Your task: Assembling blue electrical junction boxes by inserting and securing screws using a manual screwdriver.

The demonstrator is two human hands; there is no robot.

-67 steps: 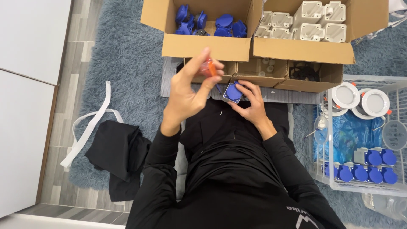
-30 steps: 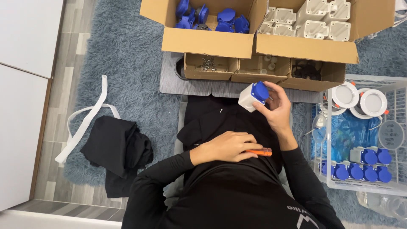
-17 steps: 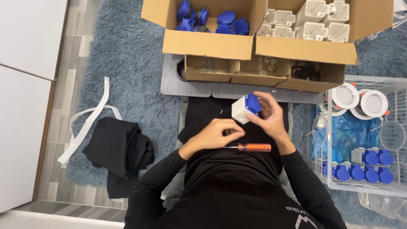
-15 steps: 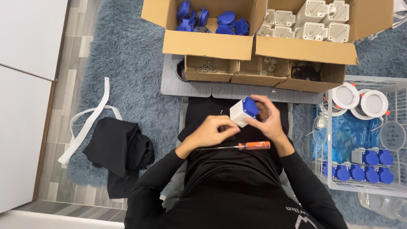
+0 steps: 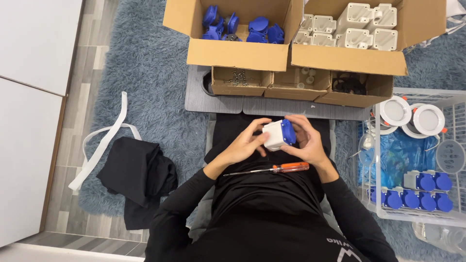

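I hold a white socket box with a blue lid (image 5: 278, 134) over my lap, between both hands. My left hand (image 5: 245, 143) grips its left side with the fingers wrapped around the white housing. My right hand (image 5: 307, 140) cups the blue-lid side. An orange-handled screwdriver (image 5: 272, 169) lies loose on my black clothing just below the hands, touched by neither.
Ahead stand a cardboard box of blue lids (image 5: 240, 26) and one of white housings (image 5: 357, 29), with smaller boxes of screws (image 5: 238, 80) below. A wire basket (image 5: 417, 160) at right holds finished blue-lidded boxes and white round parts. Black cloth (image 5: 138, 177) lies at left on the blue rug.
My left hand put the screwdriver down on my lap and came up to the socket box. My right hand brought the box down and left, so both hands now hold it.
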